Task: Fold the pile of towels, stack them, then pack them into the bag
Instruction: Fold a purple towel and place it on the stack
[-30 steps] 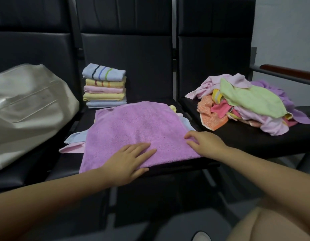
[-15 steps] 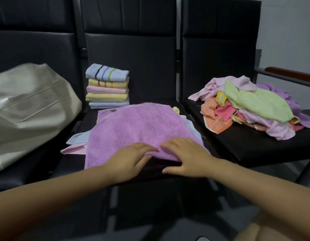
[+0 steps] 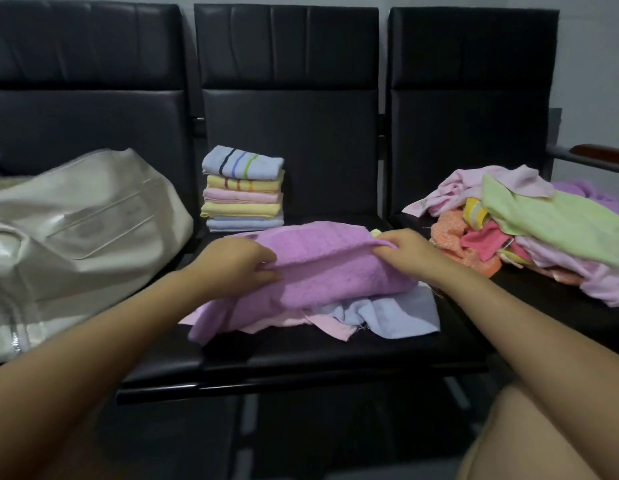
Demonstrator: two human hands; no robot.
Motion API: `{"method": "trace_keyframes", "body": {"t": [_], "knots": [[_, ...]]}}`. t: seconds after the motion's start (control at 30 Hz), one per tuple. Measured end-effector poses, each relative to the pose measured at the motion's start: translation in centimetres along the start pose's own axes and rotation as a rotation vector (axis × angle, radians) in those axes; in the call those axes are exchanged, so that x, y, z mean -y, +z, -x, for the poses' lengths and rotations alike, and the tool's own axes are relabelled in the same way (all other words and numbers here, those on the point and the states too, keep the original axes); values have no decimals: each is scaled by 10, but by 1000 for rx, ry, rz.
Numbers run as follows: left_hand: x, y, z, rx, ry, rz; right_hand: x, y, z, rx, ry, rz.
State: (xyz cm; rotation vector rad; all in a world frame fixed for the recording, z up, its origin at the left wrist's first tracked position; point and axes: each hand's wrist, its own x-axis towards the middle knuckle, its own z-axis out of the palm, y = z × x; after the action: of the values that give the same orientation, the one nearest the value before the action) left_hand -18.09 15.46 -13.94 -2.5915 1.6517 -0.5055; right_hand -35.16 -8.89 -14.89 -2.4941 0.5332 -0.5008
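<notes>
- Gripping the purple towel [image 3: 332, 271] at mid-frame, both hands have their fingers curled round its raised fold: the left hand [image 3: 237, 263] pinches the left end, the right hand [image 3: 407, 249] pinches the right end near the far corner.
- The purple towel lies doubled over on the middle seat [image 3: 336, 348] of a row of black chairs, its lower edge drooping toward the front of the seat at lower centre.
- Under it, flat on the same seat, lie a light blue towel [image 3: 401, 311] and a pale pink towel [image 3: 322, 322], both sticking out below and to the right of the purple one; a small bit of yellow cloth [image 3: 375, 232] shows just behind the right hand.
- A stack of folded towels [image 3: 244, 194] stands at the back of the middle seat, above the left hand in the frame and apart from it: a striped blue one on top, then yellow, pink, yellow and blue.
- The pile of unfolded towels [image 3: 530, 230] covers the right seat at the right edge of the frame, with a light green one on top, pink, orange and purple ones around it.
- The cream bag [image 3: 79, 230] lies slumped on the left seat, at the left of the frame, its zip visible at the lower left.
- A wooden armrest [image 3: 599, 152] shows at the upper right.
</notes>
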Motion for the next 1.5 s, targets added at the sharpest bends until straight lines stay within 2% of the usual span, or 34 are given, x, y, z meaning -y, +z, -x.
{"method": "trace_keyframes", "body": {"t": [0.1,0.17,0.3,0.4,0.5,0.6,0.67,0.7,0.8,0.93,1.1,1.2,1.37,1.5], "knots": [[29,8,5,80,-138,156,-13,-2,-2,-64,111,-275],[40,14,14,89,-272,454,-16,-4,3,-55,169,-395],[40,31,28,42,-573,1118,-17,0,12,55,199,-379],[26,33,35,19,-597,1234,-16,3,18,75,208,-410],[9,30,44,50,-570,1182,-16,4,31,177,227,-352],[-1,33,56,274,-422,900,-16,6,42,375,234,-129],[-3,31,60,398,-368,794,-17,4,45,473,240,-106],[-1,29,61,406,-351,765,-19,3,43,468,233,-128],[17,30,59,344,-348,822,-23,-2,34,330,185,-235],[40,29,49,207,-504,1081,-25,-4,12,90,146,-373],[57,30,2,-48,-658,1033,-13,8,-29,-237,114,-478],[62,36,-27,-224,-717,1049,-12,16,-60,-368,155,-390],[78,53,-57,-336,-659,759,-20,34,-111,-427,255,-268],[90,89,-72,-251,-598,568,-39,55,-134,-337,341,-105]]}}
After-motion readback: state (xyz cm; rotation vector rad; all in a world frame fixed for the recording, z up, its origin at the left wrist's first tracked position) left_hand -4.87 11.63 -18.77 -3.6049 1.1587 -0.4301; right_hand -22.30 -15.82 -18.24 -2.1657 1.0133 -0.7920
